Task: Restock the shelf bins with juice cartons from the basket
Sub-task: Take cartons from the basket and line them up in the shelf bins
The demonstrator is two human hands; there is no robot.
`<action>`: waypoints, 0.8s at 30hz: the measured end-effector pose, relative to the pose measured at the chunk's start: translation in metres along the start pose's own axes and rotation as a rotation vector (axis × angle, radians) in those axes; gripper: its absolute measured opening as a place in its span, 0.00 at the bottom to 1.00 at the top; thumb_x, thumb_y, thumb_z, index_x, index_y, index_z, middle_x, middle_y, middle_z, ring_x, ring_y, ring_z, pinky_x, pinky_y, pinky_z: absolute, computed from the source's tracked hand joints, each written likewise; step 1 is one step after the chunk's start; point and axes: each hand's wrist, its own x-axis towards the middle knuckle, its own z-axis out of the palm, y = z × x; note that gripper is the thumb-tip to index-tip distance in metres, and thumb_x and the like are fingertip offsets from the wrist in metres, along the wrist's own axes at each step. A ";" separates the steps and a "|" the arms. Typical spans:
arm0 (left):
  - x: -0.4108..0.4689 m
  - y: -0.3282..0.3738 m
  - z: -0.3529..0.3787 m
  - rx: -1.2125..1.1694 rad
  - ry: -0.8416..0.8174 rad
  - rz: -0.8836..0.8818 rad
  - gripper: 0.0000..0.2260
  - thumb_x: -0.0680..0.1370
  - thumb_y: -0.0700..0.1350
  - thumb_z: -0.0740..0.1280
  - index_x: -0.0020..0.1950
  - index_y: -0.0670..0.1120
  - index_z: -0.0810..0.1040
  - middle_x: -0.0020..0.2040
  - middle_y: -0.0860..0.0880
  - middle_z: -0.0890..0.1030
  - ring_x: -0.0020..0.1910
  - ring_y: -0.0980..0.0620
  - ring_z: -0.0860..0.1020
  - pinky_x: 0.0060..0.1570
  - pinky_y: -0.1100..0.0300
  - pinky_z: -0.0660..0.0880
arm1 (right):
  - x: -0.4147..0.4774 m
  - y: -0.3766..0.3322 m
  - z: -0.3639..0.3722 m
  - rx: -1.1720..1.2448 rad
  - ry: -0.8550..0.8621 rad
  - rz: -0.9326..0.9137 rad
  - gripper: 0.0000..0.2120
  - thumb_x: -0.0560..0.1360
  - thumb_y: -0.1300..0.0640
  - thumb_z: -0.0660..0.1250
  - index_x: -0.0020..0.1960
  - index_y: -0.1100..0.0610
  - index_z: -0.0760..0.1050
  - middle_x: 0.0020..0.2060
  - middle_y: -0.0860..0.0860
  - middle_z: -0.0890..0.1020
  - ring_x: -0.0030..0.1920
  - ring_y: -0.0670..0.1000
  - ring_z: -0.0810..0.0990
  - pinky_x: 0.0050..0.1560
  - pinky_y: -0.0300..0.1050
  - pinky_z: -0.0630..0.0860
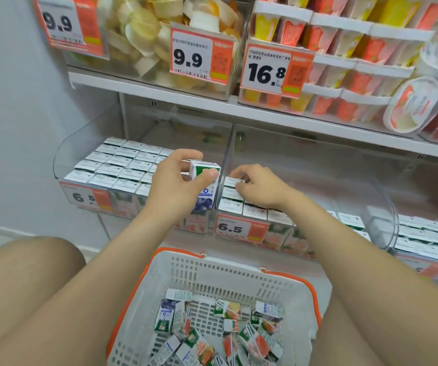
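Fingers point(210, 175) of the left hand point(175, 183) are wrapped round one blueberry juice carton point(204, 169). It is upright, and its long axis points down into the right front corner of the left bin point(62, 165), just beside the divider. Three clear bins are in view. One basket point(239, 273) lies below with about fifteen loose cartons point(255, 339). The right hand point(260, 187) rests bent fingers on carton tops in the middle bin point(365, 180); whether it pinches one cannot be told.
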 end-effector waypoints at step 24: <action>-0.061 0.059 0.179 -0.291 -0.410 0.000 0.12 0.80 0.38 0.74 0.63 0.44 0.83 0.54 0.45 0.88 0.54 0.45 0.87 0.57 0.50 0.83 | -0.190 0.084 -0.114 0.658 0.333 0.030 0.10 0.82 0.59 0.70 0.62 0.56 0.83 0.52 0.54 0.88 0.50 0.51 0.87 0.53 0.48 0.82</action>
